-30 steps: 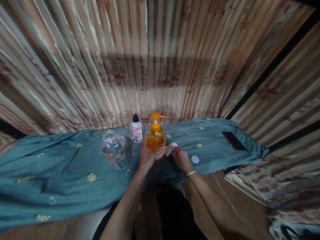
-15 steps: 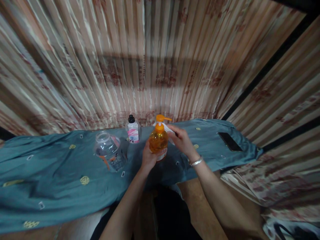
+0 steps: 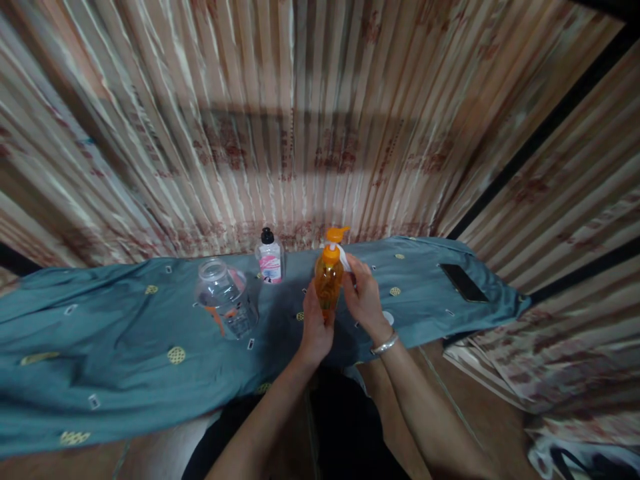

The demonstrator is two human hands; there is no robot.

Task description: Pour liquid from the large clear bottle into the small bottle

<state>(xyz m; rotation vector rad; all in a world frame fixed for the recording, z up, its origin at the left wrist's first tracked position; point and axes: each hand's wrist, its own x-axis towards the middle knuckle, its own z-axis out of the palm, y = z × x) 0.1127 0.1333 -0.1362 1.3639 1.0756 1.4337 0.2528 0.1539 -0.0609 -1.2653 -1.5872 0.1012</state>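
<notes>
Head cam: amber see-through plastic bottle (image 3: pixel 329 281) w/ orange pump (image 3: pixel 337 234) is R of the wide-necked clear plastic jar (image 3: pixel 227 301), L hand (image 3: pixel 319 328) wrapped round its lower body. R hand (image 3: pixel 363 295), farther R of jar, pinches a thin white tissue-like sheet (image 3: pixel 344 258) at bottle's neck. Prob. fairly heavy if full, smooth, maybe slippery, walls squeezable; grip mid-body, not pump. Base hidden by L hand, can't tell if lifted; sheet mostly hidden behind R fingers.
</notes>
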